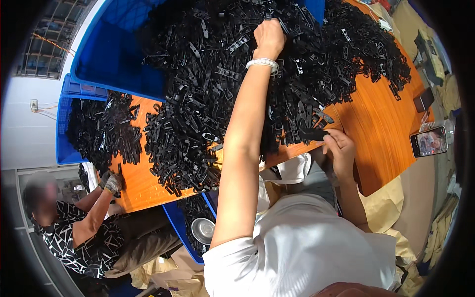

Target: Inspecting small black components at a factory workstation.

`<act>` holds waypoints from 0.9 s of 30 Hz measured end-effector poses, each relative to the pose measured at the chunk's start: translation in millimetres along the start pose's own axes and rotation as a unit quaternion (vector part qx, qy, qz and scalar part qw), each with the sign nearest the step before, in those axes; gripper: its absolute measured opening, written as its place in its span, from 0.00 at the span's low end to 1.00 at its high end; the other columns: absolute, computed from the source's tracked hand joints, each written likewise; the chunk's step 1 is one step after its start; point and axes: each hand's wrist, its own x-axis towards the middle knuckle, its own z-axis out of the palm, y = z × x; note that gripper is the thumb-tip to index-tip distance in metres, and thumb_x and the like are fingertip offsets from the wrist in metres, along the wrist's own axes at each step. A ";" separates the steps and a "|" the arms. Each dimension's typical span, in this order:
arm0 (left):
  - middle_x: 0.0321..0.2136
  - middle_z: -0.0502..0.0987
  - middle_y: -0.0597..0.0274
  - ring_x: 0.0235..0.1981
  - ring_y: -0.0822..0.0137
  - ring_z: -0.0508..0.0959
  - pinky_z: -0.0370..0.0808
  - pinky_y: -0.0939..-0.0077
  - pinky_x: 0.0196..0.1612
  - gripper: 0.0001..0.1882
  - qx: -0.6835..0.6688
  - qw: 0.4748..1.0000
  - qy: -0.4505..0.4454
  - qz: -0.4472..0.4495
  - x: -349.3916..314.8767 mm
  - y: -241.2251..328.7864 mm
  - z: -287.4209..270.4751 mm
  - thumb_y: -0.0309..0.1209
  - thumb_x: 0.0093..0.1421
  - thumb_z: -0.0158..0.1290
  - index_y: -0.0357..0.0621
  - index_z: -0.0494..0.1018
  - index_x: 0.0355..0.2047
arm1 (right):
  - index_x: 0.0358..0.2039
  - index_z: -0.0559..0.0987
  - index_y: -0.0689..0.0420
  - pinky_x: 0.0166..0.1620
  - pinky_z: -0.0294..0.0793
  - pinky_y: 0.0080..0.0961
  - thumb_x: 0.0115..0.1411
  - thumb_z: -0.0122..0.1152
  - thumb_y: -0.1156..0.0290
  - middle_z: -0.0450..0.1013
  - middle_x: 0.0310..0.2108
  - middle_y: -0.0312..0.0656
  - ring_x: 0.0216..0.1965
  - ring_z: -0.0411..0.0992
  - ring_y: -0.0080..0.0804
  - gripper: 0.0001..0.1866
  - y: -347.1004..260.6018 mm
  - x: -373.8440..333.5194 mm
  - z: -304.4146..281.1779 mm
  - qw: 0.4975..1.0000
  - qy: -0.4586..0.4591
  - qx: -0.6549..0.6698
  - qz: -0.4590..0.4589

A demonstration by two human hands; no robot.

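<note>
A large heap of black plastic clips [198, 89] covers much of the orange wooden table. My left hand [269, 38], with a white beaded bracelet on its wrist, reaches far across the heap. Its fingers are curled closed against the clips, and what lies in them is hidden. Close to the table's near edge, my right hand [340, 150] pinches a dark, flat black clip [314, 133] between thumb and fingers. More loose clips lie just beyond that hand.
A blue bin [116, 59] lies tipped at the heap's far left. Another blue bin [64, 128] holds clips near a gloved co-worker [84, 232]. Below the table edge sit a blue crate and metal bowl [203, 230]. A phone [429, 142] stands at the right.
</note>
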 end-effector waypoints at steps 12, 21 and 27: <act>0.19 0.71 0.58 0.19 0.68 0.71 0.68 0.79 0.24 0.07 -0.351 0.922 0.138 -0.087 -77.7 0.0 -46.4 0.22 0.49 0.50 0.32 0.71 0.30 | 0.34 0.70 0.66 0.25 0.64 0.13 0.53 0.47 0.78 0.72 0.25 0.42 0.21 0.65 0.19 0.08 1.4 12.4 1.0 1.000 0.002 0.027 0.008; 0.13 0.71 0.62 0.12 0.77 0.69 0.65 0.86 0.16 0.10 -0.724 0.626 -0.136 -0.257 -175.8 29.3 -79.3 0.29 0.55 0.48 0.32 0.71 0.32 | 0.32 0.71 0.67 0.32 0.66 0.16 0.48 0.48 0.83 0.68 0.31 0.42 0.27 0.66 0.22 0.09 -36.3 22.4 20.4 0.981 -0.155 0.030 -0.113; 0.26 0.74 0.54 0.21 0.71 0.74 0.71 0.84 0.23 0.19 -0.785 0.506 -0.089 -0.347 -212.2 38.8 -81.2 0.40 0.59 0.40 0.33 0.69 0.28 | 0.31 0.71 0.68 0.31 0.65 0.14 0.48 0.47 0.86 0.66 0.32 0.41 0.26 0.66 0.21 0.09 -26.5 9.6 35.6 0.972 -0.219 0.031 -0.081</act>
